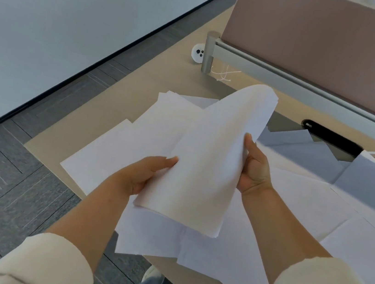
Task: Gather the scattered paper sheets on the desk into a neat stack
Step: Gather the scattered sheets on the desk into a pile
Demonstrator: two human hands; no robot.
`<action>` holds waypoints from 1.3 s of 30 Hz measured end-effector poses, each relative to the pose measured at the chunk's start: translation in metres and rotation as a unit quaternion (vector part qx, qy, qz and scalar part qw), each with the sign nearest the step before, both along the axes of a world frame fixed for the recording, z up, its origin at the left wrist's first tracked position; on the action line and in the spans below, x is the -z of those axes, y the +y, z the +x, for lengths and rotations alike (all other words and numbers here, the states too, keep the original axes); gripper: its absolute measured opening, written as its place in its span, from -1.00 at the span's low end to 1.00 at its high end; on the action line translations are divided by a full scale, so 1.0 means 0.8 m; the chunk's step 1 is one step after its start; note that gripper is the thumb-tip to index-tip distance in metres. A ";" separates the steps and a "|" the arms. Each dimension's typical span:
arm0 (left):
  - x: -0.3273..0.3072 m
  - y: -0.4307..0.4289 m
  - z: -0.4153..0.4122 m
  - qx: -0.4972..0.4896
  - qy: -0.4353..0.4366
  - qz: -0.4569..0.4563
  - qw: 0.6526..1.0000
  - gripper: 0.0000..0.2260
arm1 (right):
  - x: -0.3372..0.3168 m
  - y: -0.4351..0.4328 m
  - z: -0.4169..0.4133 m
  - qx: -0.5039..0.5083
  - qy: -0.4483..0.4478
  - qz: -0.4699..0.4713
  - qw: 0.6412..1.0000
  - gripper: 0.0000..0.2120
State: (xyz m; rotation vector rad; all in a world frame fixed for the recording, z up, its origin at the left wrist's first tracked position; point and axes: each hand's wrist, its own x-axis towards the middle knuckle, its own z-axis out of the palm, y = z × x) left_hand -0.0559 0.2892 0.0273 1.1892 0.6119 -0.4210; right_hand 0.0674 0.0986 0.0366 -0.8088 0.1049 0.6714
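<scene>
A bundle of white paper sheets (213,155) is lifted above the beige desk (166,76), curved and tilted with its far end up. My left hand (143,176) grips the bundle's left edge, thumb on top. My right hand (254,168) grips its right edge, fingers curled behind the paper. More white sheets lie scattered on the desk: several overlapping at the left (120,147), some under the bundle at the near edge (156,238), and others at the right (317,203). Sheets farther right lie in shadow (312,157).
A brown partition panel (316,39) on a grey metal rail (276,67) bounds the desk's far side. A white round device (198,53) and thin white cable ties (223,73) lie near the rail post. A black cable slot (331,138) sits far right. Grey carpet (6,188) lies left.
</scene>
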 end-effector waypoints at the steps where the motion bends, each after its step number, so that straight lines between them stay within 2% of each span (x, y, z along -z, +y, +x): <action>1: -0.002 0.018 0.003 -0.019 -0.019 0.027 0.999 -0.61 | -0.001 0.010 0.005 0.008 -0.002 -0.009 1.000 -0.28; 3: -0.001 0.058 0.014 -0.079 -0.057 0.107 0.990 -0.73 | 0.001 0.029 0.013 0.013 -0.010 -0.065 0.998 -0.65; 5: 0.004 0.095 0.028 -0.111 -0.085 0.220 0.966 -0.70 | 0.014 0.045 0.013 -0.036 -0.027 -0.172 0.984 -0.84; 8: 0.021 0.128 0.051 -0.079 -0.086 0.378 0.918 -0.57 | 0.053 0.067 0.003 -0.102 0.009 -0.301 0.948 -0.83; 11: 0.053 0.142 0.062 -0.015 -0.033 0.452 0.891 -0.54 | 0.085 0.085 -0.004 -0.093 0.044 -0.441 0.891 -0.79; 14: 0.079 0.155 0.062 0.054 0.043 0.546 0.835 -0.56 | 0.091 0.100 0.000 -0.048 -0.015 -0.501 0.864 -0.81; 16: 0.083 0.161 0.061 0.018 0.067 0.558 0.827 -0.63 | 0.079 0.104 0.002 -0.008 -0.041 -0.466 0.884 -0.76; 18: 0.083 0.168 0.063 -0.028 0.060 0.542 0.838 -0.69 | 0.071 0.108 0.002 0.016 -0.048 -0.411 0.910 -0.76; 19: 0.082 0.170 0.064 -0.046 0.053 0.532 0.844 -0.69 | 0.069 0.110 0.001 0.021 -0.056 -0.408 0.911 -0.76; 21: 0.076 0.174 0.067 -0.057 0.052 0.518 0.852 -0.63 | 0.077 0.114 0.002 0.012 -0.066 -0.473 0.879 -0.75; 24: 0.074 0.179 0.072 -0.013 0.064 0.535 0.842 -0.59 | 0.092 0.127 0.001 0.000 -0.049 -0.574 0.817 -0.85; 27: 0.080 0.183 0.073 0.028 0.072 0.545 0.835 -0.58 | 0.101 0.143 0.003 0.017 -0.030 -0.629 0.777 -0.78; 30: 0.081 0.183 0.071 0.048 0.073 0.548 0.832 -0.56 | 0.100 0.154 0.006 0.064 0.022 -0.596 0.800 -0.96; 33: 0.080 0.184 0.071 0.060 0.073 0.547 0.832 -0.52 | 0.098 0.157 0.013 0.081 0.048 -0.550 0.830 -0.75; 39: 0.081 0.181 0.069 0.050 0.067 0.542 0.837 -0.48 | 0.089 0.155 0.016 0.092 0.070 -0.493 0.862 -0.75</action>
